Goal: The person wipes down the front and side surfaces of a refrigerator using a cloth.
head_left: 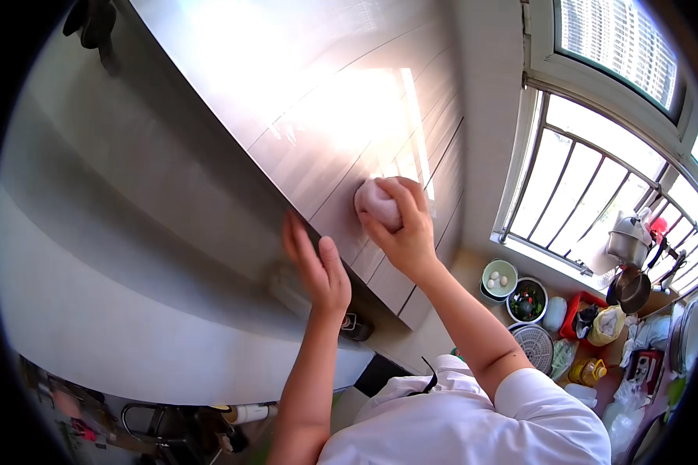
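My right hand (405, 231) is wrapped round a bunched pale pinkish cloth (378, 203). The cloth rests against a glossy, light panelled surface (341, 186) with thin dark seam lines and a bright window glare on it. At the panel's lower left edge is my left hand (318, 271), fingers stretched out and thumb apart. Its fingertips are at that edge; whether they press on it I cannot tell. Nothing shows in this hand. A dark-capped item (355, 327), partly hidden, sits just beside my left wrist.
On the right, a barred window (589, 178) lets in light, with pans (632, 288) near it. Below stand a bowl with eggs (499, 277), a bowl of greens (527, 300), a grey colander (532, 347), a red basket (578, 314) and an oil bottle (587, 372). A curved pale surface (132, 325) fills the left.
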The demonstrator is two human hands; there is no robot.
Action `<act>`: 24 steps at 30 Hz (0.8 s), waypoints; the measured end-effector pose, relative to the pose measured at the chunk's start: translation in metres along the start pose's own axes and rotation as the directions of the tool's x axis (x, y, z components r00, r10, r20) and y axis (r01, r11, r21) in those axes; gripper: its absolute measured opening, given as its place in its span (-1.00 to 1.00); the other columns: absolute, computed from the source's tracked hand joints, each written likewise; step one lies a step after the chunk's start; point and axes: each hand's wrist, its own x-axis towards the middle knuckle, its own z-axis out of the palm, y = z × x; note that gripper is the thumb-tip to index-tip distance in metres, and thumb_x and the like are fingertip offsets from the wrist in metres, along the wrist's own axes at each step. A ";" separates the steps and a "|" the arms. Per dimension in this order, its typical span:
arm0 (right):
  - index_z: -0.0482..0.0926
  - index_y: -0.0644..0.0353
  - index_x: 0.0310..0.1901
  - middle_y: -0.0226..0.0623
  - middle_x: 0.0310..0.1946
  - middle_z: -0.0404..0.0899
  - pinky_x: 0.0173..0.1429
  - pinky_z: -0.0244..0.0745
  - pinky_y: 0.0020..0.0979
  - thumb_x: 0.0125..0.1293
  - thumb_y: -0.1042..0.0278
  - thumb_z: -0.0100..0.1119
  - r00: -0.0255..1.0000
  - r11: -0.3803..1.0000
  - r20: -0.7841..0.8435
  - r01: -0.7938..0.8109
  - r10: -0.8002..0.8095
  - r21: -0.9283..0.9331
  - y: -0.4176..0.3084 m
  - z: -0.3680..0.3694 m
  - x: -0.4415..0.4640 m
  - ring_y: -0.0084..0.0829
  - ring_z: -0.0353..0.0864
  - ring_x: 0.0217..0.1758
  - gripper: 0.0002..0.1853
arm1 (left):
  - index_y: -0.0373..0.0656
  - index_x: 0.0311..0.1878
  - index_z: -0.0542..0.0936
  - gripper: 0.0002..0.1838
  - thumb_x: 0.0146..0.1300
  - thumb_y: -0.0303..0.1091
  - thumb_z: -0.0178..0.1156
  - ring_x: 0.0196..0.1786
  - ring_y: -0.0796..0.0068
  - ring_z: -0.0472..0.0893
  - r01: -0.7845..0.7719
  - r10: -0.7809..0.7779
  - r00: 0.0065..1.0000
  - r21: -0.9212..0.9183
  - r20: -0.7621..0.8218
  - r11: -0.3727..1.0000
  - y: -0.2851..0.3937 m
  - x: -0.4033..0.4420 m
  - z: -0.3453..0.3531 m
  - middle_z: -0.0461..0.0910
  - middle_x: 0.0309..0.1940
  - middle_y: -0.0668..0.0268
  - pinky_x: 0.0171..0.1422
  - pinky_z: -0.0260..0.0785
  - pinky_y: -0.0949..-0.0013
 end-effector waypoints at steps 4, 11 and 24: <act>0.63 0.07 -0.11 -0.21 -0.18 0.54 -0.25 0.57 -0.31 -0.14 0.54 0.34 0.979 0.977 0.021 0.201 -0.203 0.064 -0.007 0.015 -0.025 -0.18 0.63 -0.26 -0.56 | -0.36 0.49 0.01 -0.34 0.54 -0.05 -0.24 0.43 0.01 0.17 -0.123 0.100 0.982 -0.147 -0.158 0.981 -0.023 0.001 0.030 -0.08 0.45 -0.11 0.45 0.07 0.08; 0.65 0.08 -0.17 -0.26 -0.24 0.56 -0.32 0.54 -0.32 -0.19 0.59 0.29 0.961 0.970 -0.129 0.242 -0.243 -0.022 -0.005 0.022 0.021 -0.23 0.63 -0.33 -0.58 | -0.42 0.48 -0.05 -0.31 0.55 -0.02 -0.34 0.43 -0.03 0.15 -0.118 0.083 0.979 -0.184 -0.186 0.976 -0.033 -0.005 0.042 -0.10 0.44 -0.17 0.44 0.07 0.05; 0.65 0.09 -0.17 -0.22 -0.25 0.55 -0.31 0.56 -0.36 -0.18 0.55 0.37 0.965 0.971 -0.105 0.241 -0.240 -0.001 -0.016 0.025 -0.010 -0.24 0.65 -0.30 -0.59 | -0.38 0.50 -0.12 -0.30 0.54 0.00 -0.36 0.42 -0.01 0.16 -0.081 0.055 0.987 -0.176 -0.149 0.981 -0.035 -0.008 0.041 -0.10 0.42 -0.18 0.44 0.08 0.04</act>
